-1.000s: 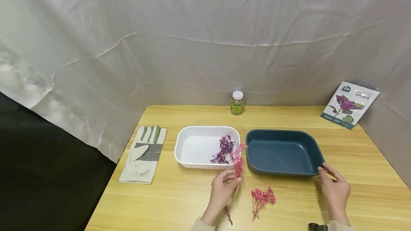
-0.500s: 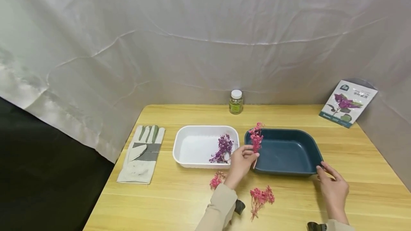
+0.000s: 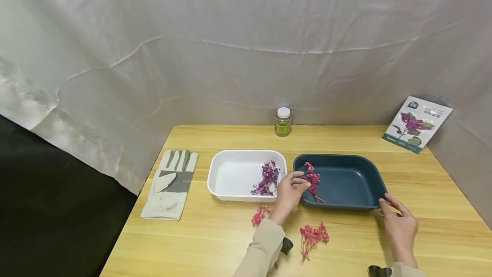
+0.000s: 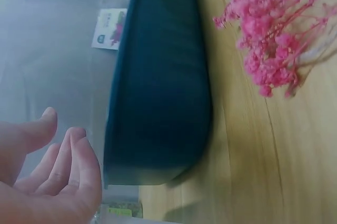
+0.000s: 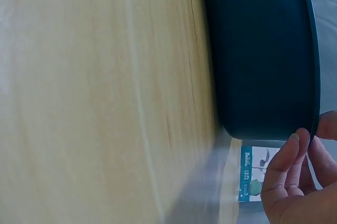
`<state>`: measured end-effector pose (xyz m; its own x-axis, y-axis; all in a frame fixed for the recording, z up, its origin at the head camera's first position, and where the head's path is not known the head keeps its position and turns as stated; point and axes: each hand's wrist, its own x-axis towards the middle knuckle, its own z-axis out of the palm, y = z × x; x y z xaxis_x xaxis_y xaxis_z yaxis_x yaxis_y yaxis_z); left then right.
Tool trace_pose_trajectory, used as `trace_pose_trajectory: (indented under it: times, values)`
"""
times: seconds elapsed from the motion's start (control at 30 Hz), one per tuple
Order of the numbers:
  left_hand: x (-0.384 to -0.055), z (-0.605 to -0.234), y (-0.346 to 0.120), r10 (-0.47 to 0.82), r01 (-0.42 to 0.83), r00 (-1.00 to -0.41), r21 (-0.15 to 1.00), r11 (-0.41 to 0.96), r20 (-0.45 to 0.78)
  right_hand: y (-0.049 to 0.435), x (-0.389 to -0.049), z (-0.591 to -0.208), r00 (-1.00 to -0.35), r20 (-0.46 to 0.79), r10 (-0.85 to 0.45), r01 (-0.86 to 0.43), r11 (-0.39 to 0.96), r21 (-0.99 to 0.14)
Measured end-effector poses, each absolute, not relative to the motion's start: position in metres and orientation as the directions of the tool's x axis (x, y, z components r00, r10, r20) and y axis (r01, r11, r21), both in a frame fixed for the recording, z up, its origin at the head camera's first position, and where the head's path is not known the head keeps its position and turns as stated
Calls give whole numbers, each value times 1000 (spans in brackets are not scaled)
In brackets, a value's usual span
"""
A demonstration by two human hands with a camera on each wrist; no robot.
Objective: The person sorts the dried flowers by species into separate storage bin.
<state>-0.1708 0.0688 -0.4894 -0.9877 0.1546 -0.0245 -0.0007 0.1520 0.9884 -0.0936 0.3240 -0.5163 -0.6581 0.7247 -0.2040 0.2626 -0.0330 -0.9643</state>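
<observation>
- My clock has its middle on the dark teal plastic tray with round corners (image 3: 347,187), as the head camera sees it, with twelve at the far wall.
- The small pink dried-flower sprig with thin stems (image 3: 314,179) lies inside that tray, near the nine o'clock end.
- I think the step in hand is letting go of the sprig there. To me, the next move calls for lifting the left hand away gently, so no fingers snag the flowers. After that, a reach to seven o'clock would suit the loose pink flower bunch on the wooden table (image 3: 314,235).
- The sprig's long axis runs from eleven to five: blooms point to eleven, bare stem ends to five.
- The left hand (image 3: 289,191) is just by the sprig; its fingers bend softly, thumb and tips apart, and I see nothing held in them.
- The right hand (image 3: 399,225) pinches the tray's rim at the four o'clock corner.
- At eight o'clock I see more pink flowers (image 3: 260,216), partly hidden by the left arm.
- At nine o'clock, outside the teal tray, a white plastic tray (image 3: 232,176) holds purple dried flowers (image 3: 269,174).
</observation>
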Motion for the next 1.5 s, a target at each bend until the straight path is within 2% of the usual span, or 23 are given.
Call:
trace_pose_trajectory:
  times: [0.27, 0.57, 0.73, 1.17, 1.33, 1.5]
  values:
    - [-149, -496, 52, 194, -71, -977, 994, 83, -86, 325, -94, -518, -654, -197, 730, 248, -39, -968]
    - [-113, -506, 21, 196, -52, -978, 995, 84, -68, 326, -95, -520, -655, -183, 733, 232, -36, -972]
    - [-96, -511, 0, 186, -83, -978, 996, 46, -90, 326, -95, -519, -658, -190, 729, 242, -34, -970]
    - [-58, -535, -41, 147, -250, -958, 968, 2, -248, 326, -94, -518, -658, -210, 723, 271, -33, -962]
    - [-52, -543, -43, 156, -270, -949, 961, 58, -276, 326, -94, -517, -659, -204, 724, 264, -31, -964]
    - [-50, -548, -40, 126, -236, -957, 954, 186, -262, 327, -94, -518, -664, -202, 720, 265, -26, -964]
